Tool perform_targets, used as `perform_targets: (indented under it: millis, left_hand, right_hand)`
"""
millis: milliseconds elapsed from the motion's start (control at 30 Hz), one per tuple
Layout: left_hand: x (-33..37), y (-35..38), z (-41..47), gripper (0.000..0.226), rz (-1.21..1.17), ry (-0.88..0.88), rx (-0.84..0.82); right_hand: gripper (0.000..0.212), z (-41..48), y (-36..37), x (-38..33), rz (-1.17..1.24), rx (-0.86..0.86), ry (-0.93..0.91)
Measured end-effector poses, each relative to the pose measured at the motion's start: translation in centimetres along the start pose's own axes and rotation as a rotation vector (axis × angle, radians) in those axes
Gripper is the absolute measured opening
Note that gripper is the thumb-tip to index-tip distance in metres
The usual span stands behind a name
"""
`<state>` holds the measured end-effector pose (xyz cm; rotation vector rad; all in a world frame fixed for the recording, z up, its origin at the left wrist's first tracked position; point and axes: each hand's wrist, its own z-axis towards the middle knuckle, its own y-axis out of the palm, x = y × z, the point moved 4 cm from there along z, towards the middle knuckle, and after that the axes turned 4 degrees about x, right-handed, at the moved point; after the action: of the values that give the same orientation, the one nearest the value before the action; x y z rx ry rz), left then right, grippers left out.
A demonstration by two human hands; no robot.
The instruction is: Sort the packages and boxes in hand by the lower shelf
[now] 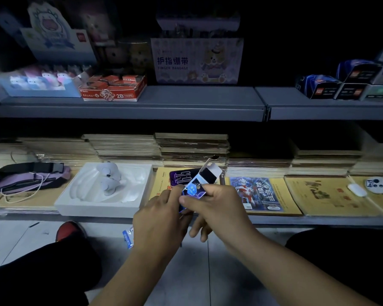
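Standing open at its top end, a small blue-and-white printed cardboard box (200,183) has its white flaps folded up and back, showing a dark inside; what it contains cannot be made out. It is held in the air just above the front edge of the lower grey metal shelf (318,220), over a yellow-covered book with a dark phone showing clock digits (181,176) lying on it. The left hand (158,219) pinches the box's lower left side with curled fingertips, and the right hand (217,208) grips its lower right side, thumb on the printed face and fingers curled beneath. Toward the shelf's left end, a white moulded tray (80,203) holds a pale rounded controller (108,177) in its hollow. On the upper shelf, a red-and-white open carton marked 2B (113,90) holds small red packets near the front edge, and beside it a light blue open display box (38,88) holds small pastel figures. A white box printed FINGER BANDAGE (197,60) stands further back.
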<state>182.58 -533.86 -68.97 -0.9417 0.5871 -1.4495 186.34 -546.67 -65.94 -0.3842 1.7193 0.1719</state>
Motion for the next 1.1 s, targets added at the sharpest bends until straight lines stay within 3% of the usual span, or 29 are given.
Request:
perform_targets:
  millis: [100,167,267,400,500,600,733,800,1100]
  left_hand:
    - [-0.1,-0.4,0.1,0.040,-0.007,0.028,0.043]
    - [-0.5,-0.4,0.5,0.044,-0.015,0.017,0.058]
    - [-2.3,-0.1,1.1,0.038,-0.163,-0.166,-0.015]
    - [-4.2,1.1,0.8,0.032,-0.597,-0.553,-0.213]
    - [-4.5,1.8,0.6,0.038,-0.675,-0.592,-0.256]
    - [-3.8,1.5,0.7,0.046,-0.716,-0.546,-0.257]
    - [-2.8,0.4,1.1,0.100,-0.835,-0.347,-0.250]
    - [-2.6,0.1,1.1,0.112,-0.796,-0.218,-0.265]
    - [-2.2,0.1,0.8,0.091,-0.698,-0.018,-0.245]
  right_hand:
    - [0.005,-0.1,0.3,0.0,0.012,-0.016,-0.016]
    - [0.004,-0.1,0.1,-0.6,0.009,0.059,-0.110]
    - [0.006,0.3,-1.2,-2.1,0.013,0.220,-0.271]
    - [0.003,1.0,-4.2,-3.9,0.179,0.295,-0.334]
    - [0.011,1.1,-6.1,-4.8,0.252,0.357,-0.369]
    - [0.011,1.1,-7.7,-5.3,0.272,0.452,-0.433]
    - [0.004,1.0,-8.8,-5.5,0.182,0.519,-0.471]
    - [0.003,0.9,-8.8,-5.5,0.131,0.514,-0.471]
    - [0.005,0.1,-8.6,-6.0,0.087,0.528,-0.589]
